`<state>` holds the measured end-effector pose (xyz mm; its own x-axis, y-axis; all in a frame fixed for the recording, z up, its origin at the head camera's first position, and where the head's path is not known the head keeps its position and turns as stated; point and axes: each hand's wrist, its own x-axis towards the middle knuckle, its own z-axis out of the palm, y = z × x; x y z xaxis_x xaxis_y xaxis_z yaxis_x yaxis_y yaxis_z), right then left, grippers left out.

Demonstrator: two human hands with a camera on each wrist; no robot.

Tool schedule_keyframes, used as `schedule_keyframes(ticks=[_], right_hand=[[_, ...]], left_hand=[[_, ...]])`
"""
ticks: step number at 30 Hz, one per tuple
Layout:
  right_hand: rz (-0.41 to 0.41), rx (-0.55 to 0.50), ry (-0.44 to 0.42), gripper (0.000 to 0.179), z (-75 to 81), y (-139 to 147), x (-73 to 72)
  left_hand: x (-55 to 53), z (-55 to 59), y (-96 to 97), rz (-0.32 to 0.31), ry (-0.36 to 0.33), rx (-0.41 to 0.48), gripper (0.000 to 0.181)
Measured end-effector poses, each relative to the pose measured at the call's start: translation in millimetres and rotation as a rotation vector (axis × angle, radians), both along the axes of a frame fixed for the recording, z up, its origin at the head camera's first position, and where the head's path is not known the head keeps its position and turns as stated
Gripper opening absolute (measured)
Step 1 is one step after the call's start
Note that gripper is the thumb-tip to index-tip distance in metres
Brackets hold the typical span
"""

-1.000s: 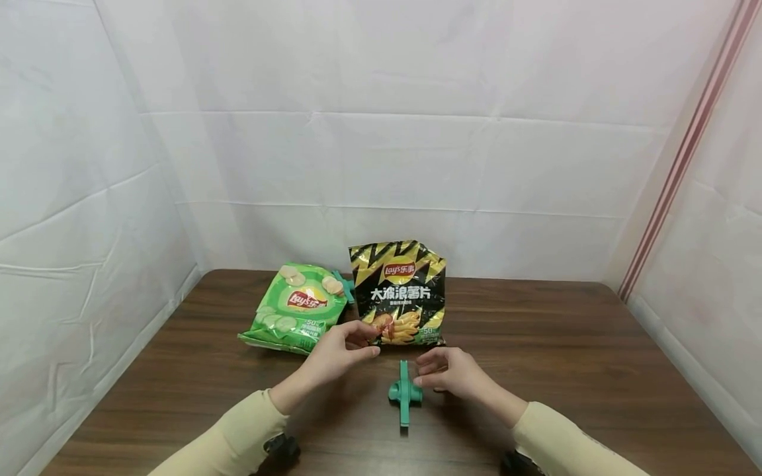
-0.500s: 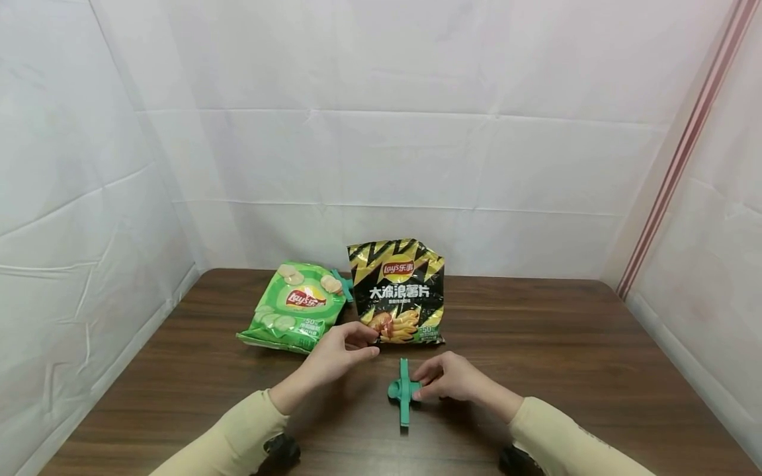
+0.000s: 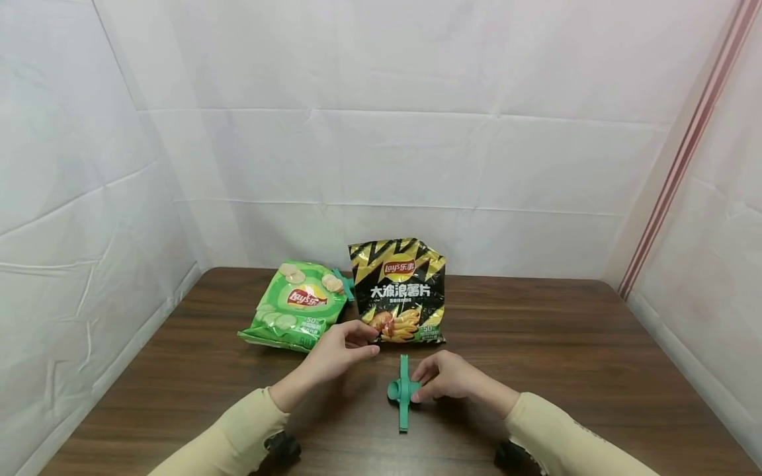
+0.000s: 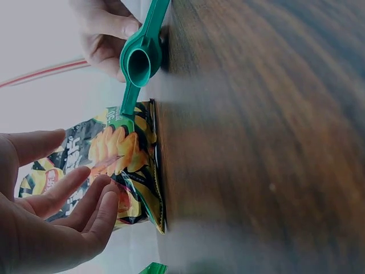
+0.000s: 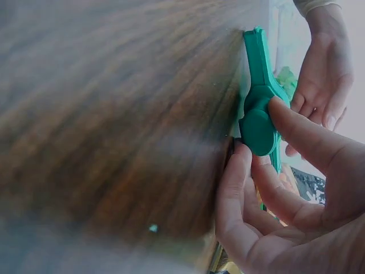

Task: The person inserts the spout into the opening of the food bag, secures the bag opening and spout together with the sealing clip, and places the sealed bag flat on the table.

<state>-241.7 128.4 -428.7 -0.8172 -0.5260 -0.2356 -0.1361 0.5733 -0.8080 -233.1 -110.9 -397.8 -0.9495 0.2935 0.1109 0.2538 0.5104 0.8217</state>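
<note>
A green bag clip with a round pour spout (image 3: 404, 404) stands lengthwise near the middle of the table. My right hand (image 3: 451, 377) pinches its capped end between thumb and fingers, as the right wrist view shows up close. In the left wrist view the spout's round opening (image 4: 138, 67) faces the camera. My left hand (image 3: 335, 354) is held with loosely bent fingers and nothing in them. Just beyond its fingertips a black and yellow chip bag (image 3: 400, 294) stands upright. Behind the left hand a green chip bag (image 3: 297, 304) leans back.
A second teal-green clip (image 3: 346, 288) shows partly between the two chip bags. White cloth walls (image 3: 417, 165) enclose the back and sides of the dark wooden table (image 3: 536, 330).
My right hand has closed in on the bag clip's capped end and now pinches it; the clip has shifted slightly. The left hand and both chip bags have stayed put.
</note>
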Motion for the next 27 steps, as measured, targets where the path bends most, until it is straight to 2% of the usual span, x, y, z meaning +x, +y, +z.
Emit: schedule_keyframes(ticks=[9, 16, 21, 27], right_hand=[[-0.048, -0.109, -0.107, 0.030, 8.5, -1.1, 0.4], [-0.065, -0.088, -0.044, 0.029, 16.4, 1.8, -2.2], [-0.047, -0.093, -0.015, 0.029, 22.6, 3.1, -5.0], [-0.032, -0.090, 0.012, 0.030, 28.5, 2.3, -8.4]], left_hand=[[-2.5, -1.3, 0.0, -0.007, -0.001, 0.004, 0.034], [-6.7, 1.4, 0.7, -0.005, -0.013, 0.009, 0.033], [-9.2, 9.1, 3.0, -0.002, -0.017, 0.052, 0.030], [-10.6, 17.0, 4.0, -0.031, -0.030, 0.072, 0.036]])
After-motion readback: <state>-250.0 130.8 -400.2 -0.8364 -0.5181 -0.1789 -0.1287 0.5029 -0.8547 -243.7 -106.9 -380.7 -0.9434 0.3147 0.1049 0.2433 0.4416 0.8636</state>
